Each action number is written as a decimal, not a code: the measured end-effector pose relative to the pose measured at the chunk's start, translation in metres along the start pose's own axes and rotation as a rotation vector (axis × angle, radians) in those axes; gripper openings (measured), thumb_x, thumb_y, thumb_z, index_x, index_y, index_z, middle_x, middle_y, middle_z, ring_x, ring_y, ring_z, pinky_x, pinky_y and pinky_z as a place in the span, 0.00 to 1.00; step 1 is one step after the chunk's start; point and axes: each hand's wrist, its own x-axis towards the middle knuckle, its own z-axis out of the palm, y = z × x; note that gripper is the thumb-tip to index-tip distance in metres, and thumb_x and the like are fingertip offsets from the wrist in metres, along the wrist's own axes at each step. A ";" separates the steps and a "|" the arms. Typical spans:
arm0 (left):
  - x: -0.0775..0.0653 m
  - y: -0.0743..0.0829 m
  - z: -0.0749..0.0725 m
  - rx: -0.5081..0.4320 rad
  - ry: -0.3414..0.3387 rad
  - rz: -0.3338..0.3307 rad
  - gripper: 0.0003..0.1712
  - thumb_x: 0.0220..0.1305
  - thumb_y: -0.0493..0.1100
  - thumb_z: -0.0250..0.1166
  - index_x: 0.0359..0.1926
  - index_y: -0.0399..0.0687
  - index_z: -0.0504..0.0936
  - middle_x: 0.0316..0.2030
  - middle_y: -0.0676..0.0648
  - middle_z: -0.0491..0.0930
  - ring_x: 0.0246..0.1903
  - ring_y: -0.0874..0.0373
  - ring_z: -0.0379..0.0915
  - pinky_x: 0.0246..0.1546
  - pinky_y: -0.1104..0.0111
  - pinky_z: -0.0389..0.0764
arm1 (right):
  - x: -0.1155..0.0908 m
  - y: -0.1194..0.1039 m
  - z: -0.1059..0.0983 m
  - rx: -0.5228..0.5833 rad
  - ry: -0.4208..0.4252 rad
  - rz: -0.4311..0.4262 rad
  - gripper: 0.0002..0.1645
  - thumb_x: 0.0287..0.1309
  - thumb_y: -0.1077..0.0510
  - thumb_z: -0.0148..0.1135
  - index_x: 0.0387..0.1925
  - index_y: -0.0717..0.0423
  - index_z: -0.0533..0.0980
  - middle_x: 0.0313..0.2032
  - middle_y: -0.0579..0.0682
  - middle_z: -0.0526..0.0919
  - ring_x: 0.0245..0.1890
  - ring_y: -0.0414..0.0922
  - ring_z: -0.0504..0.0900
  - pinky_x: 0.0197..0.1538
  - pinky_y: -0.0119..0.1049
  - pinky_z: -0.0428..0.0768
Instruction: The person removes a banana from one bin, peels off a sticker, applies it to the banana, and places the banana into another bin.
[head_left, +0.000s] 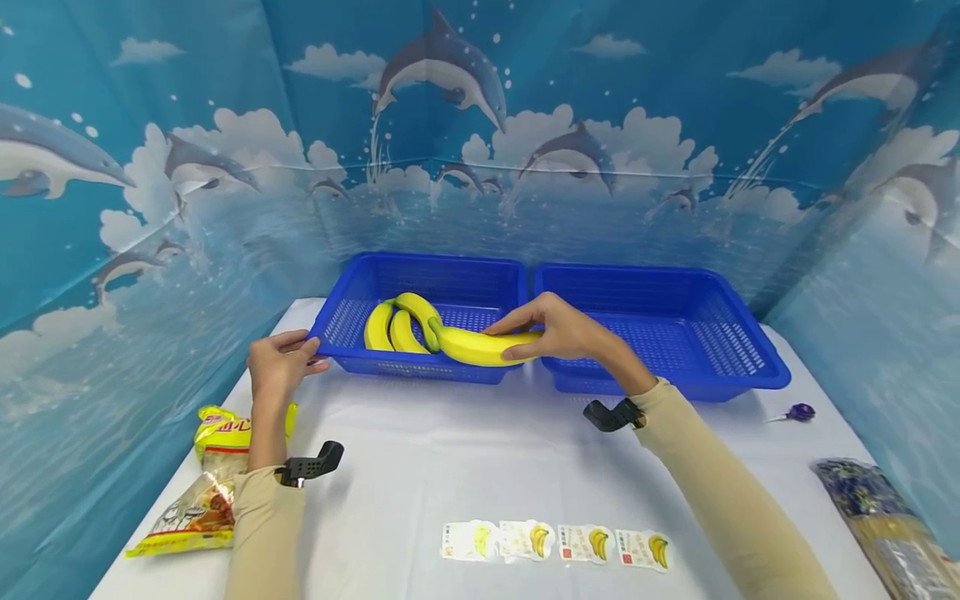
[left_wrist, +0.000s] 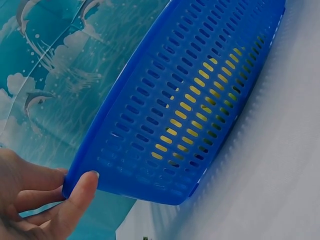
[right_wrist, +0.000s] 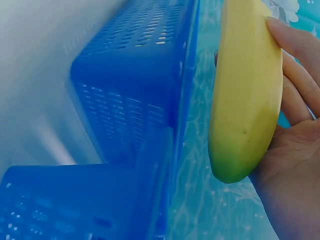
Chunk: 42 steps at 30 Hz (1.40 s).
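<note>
In the head view, my right hand point(head_left: 564, 329) grips a yellow banana point(head_left: 476, 345) from above, over the front rim of the left blue basket point(head_left: 420, 364). More yellow bananas point(head_left: 378, 325) lie inside that basket; whether the held banana joins them at its green stem I cannot tell. The right wrist view shows the banana's greenish tip point(right_wrist: 230, 172), with fingers around its far side. At the left basket's front left corner, my left hand point(head_left: 279, 365) pinches the rim between thumb and fingers. Yellow shows through the slots of its wall point(left_wrist: 145, 120) in the left wrist view.
A second blue basket point(head_left: 667, 379) stands close on the right. Snack bags point(head_left: 197, 508) lie at the left, a purple lollipop point(head_left: 800, 412) and another package point(head_left: 885, 525) at the right. Several banana-picture cards point(head_left: 527, 540) lie in a row on the white table point(head_left: 405, 467) near the front.
</note>
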 end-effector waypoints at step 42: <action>0.001 -0.002 0.001 -0.037 -0.028 -0.011 0.29 0.79 0.38 0.65 0.75 0.31 0.72 0.63 0.26 0.80 0.30 0.60 0.91 0.35 0.68 0.90 | -0.102 0.011 0.063 -0.052 0.065 0.051 0.25 0.59 0.60 0.82 0.59 0.54 0.88 0.53 0.48 0.92 0.48 0.42 0.89 0.46 0.38 0.89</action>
